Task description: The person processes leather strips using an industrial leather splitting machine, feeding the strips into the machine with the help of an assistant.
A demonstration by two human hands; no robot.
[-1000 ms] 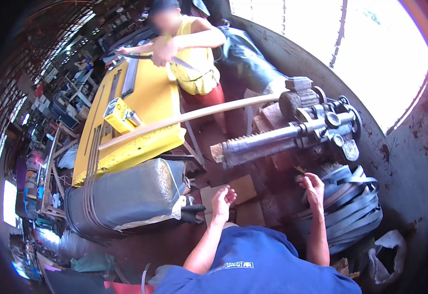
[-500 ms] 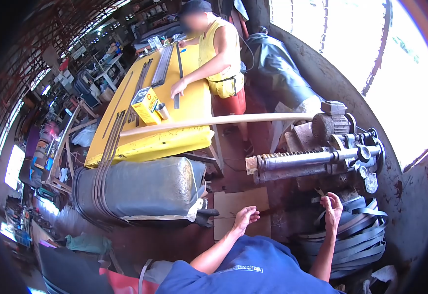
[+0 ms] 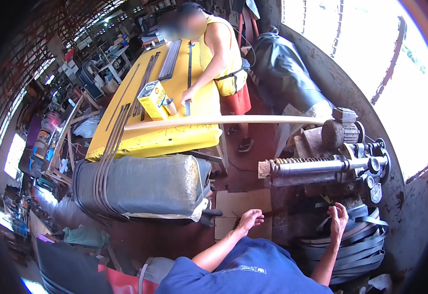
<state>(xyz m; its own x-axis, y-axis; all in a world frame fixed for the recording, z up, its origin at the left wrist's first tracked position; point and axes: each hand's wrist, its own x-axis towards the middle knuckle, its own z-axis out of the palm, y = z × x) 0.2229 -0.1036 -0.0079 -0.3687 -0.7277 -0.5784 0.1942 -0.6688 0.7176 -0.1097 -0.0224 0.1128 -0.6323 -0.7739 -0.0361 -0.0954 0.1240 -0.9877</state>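
Observation:
My left hand (image 3: 250,221) is held over a flat piece of cardboard (image 3: 243,202) on the floor, its fingers loosely bent and nothing visible in them. Beside a heap of coiled dark flat strips (image 3: 356,245), my right hand (image 3: 338,219) is raised with curled, parted fingers. Nothing shows clearly in that hand. A small thin tan piece (image 3: 327,199) is just beyond its fingertips; whether they touch cannot be made out. Above the right hand is a machine with a metal roller (image 3: 307,167), a spring and a motor (image 3: 338,131).
A long pale pole (image 3: 224,119) spans from the yellow-covered table (image 3: 206,134) to the machine. A wrapped grey bundle (image 3: 140,183) lies in front, dark strips (image 3: 108,164) draped over it. A co-worker (image 3: 219,54) leans over the table near a yellow box (image 3: 155,100) and metal cup (image 3: 170,106).
The view has shifted slightly, moving the machine right and down in the picture. Both my hands appear a little lower and farther right, their poses much alike. The co-worker's head is bent lower.

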